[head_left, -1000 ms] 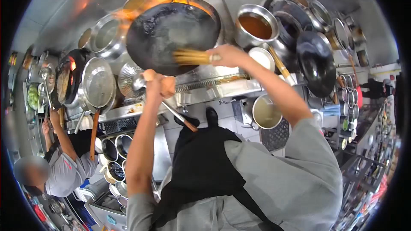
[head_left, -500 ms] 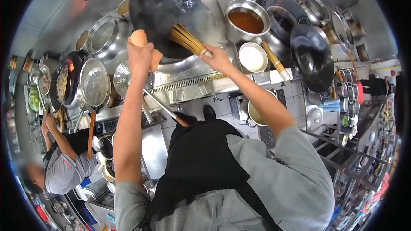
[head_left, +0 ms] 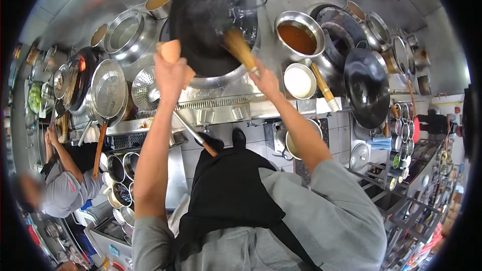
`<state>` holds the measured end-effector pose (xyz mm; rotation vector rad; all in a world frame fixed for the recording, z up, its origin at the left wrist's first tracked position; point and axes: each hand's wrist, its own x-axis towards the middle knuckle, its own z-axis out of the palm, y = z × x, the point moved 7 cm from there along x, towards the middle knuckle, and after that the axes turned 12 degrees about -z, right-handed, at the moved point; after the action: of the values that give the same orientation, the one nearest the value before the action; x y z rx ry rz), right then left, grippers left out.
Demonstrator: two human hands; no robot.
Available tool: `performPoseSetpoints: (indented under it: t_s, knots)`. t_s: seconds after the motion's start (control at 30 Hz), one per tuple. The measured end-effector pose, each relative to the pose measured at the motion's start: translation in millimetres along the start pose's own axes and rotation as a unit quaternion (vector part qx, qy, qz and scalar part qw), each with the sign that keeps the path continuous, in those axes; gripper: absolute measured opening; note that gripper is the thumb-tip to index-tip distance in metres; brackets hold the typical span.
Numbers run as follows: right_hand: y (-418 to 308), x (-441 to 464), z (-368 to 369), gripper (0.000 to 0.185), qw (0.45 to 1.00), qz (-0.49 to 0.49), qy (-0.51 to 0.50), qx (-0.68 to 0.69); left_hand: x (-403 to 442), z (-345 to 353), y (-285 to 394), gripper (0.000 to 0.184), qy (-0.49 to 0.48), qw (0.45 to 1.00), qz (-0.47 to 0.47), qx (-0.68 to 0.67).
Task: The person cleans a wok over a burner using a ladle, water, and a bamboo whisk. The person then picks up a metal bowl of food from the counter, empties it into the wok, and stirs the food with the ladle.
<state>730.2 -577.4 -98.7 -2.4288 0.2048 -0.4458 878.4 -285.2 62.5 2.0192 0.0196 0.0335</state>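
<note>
My left hand (head_left: 169,78) is closed around a peach-coloured cloth (head_left: 171,51) at the near-left edge of a large black wok (head_left: 201,30). Any wok handle under the cloth is hidden. The wok is tilted over the stove, with steam and a wet sheen inside. In my right hand (head_left: 266,81) is a bamboo wok brush (head_left: 239,48), its blurred bristles over the wok's inner surface. A metal ladle-like handle (head_left: 193,133) slants below my left hand, near a perforated skimmer (head_left: 145,88).
Right of the wok stand a pot of reddish-brown liquid (head_left: 299,39), a bowl of white contents (head_left: 299,81), another bamboo brush (head_left: 325,88) and a second black wok (head_left: 367,88). A mesh strainer (head_left: 108,88) lies left. A co-worker (head_left: 68,188) works at far left.
The brush has swept forward and right, deeper over the wok, and its bristles are blurred. My left hand keeps its grip on the cloth. The whole view has shifted slightly.
</note>
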Motion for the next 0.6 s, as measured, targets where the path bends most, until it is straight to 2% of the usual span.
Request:
performPoseSetpoints:
  t_s: [0.03,0.07,0.1,0.13,0.17,0.2,0.23,0.3,0.33,0.37,0.4,0.43,0.47,0.5,0.53,0.57,0.6]
  knots:
    - [21,-20,5,0.063,0.995,0.076,0.044,-0.037,16,-6,-35,0.056,0.013,0.999,-0.021,0.027]
    - [37,-48,9,0.063,0.982,0.151,0.087,-0.074,23,-10,-74,0.058,0.006,0.997,-0.065,-0.035]
    - [44,-78,16,0.065,0.979,0.155,0.107,-0.079,22,-13,-110,0.059,0.0,0.989,-0.108,-0.097]
    - [49,-111,19,0.067,0.976,0.159,0.126,-0.084,15,-8,-143,0.054,-0.056,0.973,-0.176,-0.142]
    - [54,-141,25,0.066,0.976,0.166,0.087,-0.111,3,-3,-167,0.049,-0.111,0.946,-0.242,-0.185]
    - [53,-161,25,0.064,0.97,0.214,0.06,-0.1,-16,4,-168,0.037,-0.095,0.937,-0.251,-0.222]
    - [70,-176,20,0.064,0.974,0.2,0.055,-0.094,-39,13,-179,0.031,-0.087,0.928,-0.263,-0.25]
    - [112,-203,12,0.058,0.954,0.158,0.036,-0.251,-76,33,-214,0.025,-0.094,0.905,-0.294,-0.292]
    - [95,-203,1,0.058,0.958,0.143,0.033,-0.246,-93,37,-199,0.025,-0.11,0.887,-0.327,-0.307]
    - [47,-195,-15,0.053,0.965,0.033,0.058,-0.253,-102,38,-204,0.026,-0.098,0.869,-0.36,-0.326]
    - [-6,-192,-14,0.048,0.96,-0.078,0.085,-0.255,-106,27,-193,0.028,-0.087,0.88,-0.342,-0.319]
    - [-26,-214,24,0.041,0.989,-0.076,0.001,-0.128,-116,18,-182,0.029,-0.089,0.886,-0.334,-0.311]
    - [-56,-240,70,0.035,0.994,-0.068,-0.084,0.001,-119,8,-177,0.025,-0.101,0.886,-0.325,-0.315]
    - [-105,-260,92,0.032,0.995,0.004,-0.082,0.063,-121,1,-171,0.021,-0.113,0.887,-0.315,-0.319]
    - [-117,-281,142,0.047,0.94,0.122,-0.255,0.192,-124,1,-163,0.028,-0.104,0.865,-0.353,-0.341]
    - [-115,-310,190,0.063,0.906,0.154,-0.324,0.223,-117,18,-182,0.033,-0.116,0.857,-0.364,-0.347]
    - [-131,-321,202,0.072,0.849,0.199,-0.367,0.323,-118,35,-196,0.034,-0.133,0.859,-0.343,-0.355]
